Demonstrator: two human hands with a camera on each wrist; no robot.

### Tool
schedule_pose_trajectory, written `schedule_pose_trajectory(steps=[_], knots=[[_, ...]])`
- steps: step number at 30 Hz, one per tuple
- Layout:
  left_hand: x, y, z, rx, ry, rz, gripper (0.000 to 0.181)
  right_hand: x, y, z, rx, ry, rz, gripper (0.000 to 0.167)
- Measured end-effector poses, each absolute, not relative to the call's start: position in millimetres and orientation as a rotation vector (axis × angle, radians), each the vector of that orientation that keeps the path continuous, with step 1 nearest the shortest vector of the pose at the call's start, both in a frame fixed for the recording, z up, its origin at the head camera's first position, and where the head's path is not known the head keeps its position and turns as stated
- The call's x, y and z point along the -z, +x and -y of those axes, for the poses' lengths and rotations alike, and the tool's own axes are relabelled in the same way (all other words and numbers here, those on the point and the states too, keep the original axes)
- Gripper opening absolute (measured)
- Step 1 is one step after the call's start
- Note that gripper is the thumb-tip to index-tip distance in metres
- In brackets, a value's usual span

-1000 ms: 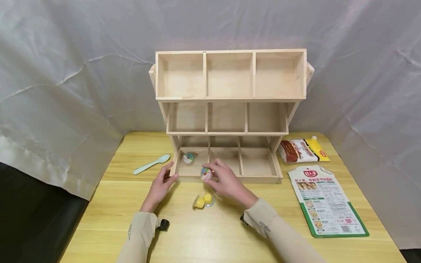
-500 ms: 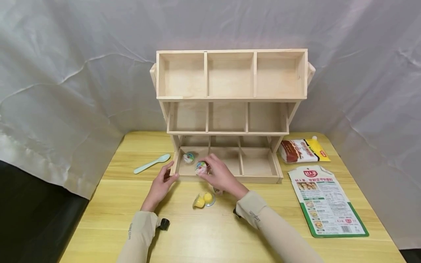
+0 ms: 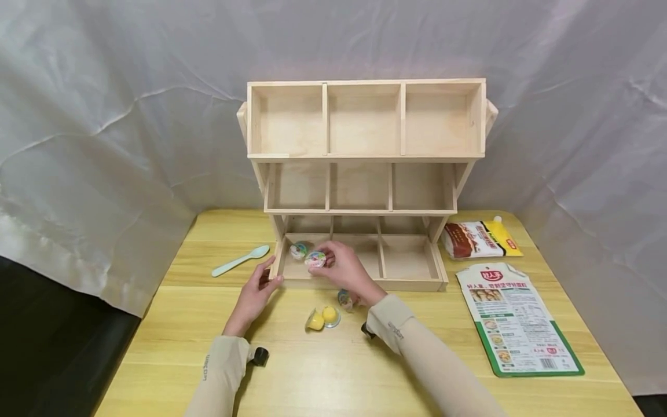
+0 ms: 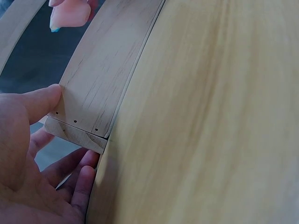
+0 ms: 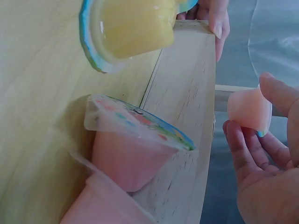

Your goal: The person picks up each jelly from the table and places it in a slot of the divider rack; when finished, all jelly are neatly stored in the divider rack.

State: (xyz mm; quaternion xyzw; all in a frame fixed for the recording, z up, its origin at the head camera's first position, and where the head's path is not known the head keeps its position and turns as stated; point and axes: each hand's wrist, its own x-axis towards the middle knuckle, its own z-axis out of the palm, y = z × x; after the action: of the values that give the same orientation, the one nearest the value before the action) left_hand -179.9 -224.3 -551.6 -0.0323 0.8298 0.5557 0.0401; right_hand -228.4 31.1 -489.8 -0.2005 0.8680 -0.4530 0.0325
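Observation:
My right hand [image 3: 348, 271] pinches a pink jelly cup [image 3: 315, 259] between thumb and fingers, above the bottom left compartment of a tiered wooden rack [image 3: 365, 284]. In the right wrist view this pink cup [image 5: 247, 109] sits at the fingertips. Another jelly cup [image 3: 298, 250] lies in that same compartment. With thumb at the front board and fingers round the side, my left hand [image 3: 253, 301] holds the rack's lower left corner [image 4: 77, 133]. Two yellow jelly cups [image 3: 315, 320] lie on the table before the rack. Pink jelly cups [image 5: 135, 149] lie there too, partly behind my right wrist.
A pale green spoon [image 3: 241, 260] lies left of the rack. On the right are a red and yellow pouch [image 3: 480, 237] and a flat white and green packet [image 3: 518, 321]. Grey cloth [image 3: 130, 116] hangs behind and at both sides.
The right hand has moved left and further in with its jelly cup, from the front board to over the left compartment. Pink cups on the table came into view. The left hand stayed put.

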Motion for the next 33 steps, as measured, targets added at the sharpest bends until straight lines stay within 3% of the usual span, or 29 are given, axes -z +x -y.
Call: schedule_pose_trajectory(steps=[16, 33], knots=[[552, -181, 225, -1.719, -0.120, -2.499, 0.068, 490, -238, -26, 1.388, -0.582, -2.639, 0.043], [548, -178, 224, -1.715, -0.097, -2.524, 0.067, 493, -244, -19, 1.191, -0.618, -2.756, 0.047]])
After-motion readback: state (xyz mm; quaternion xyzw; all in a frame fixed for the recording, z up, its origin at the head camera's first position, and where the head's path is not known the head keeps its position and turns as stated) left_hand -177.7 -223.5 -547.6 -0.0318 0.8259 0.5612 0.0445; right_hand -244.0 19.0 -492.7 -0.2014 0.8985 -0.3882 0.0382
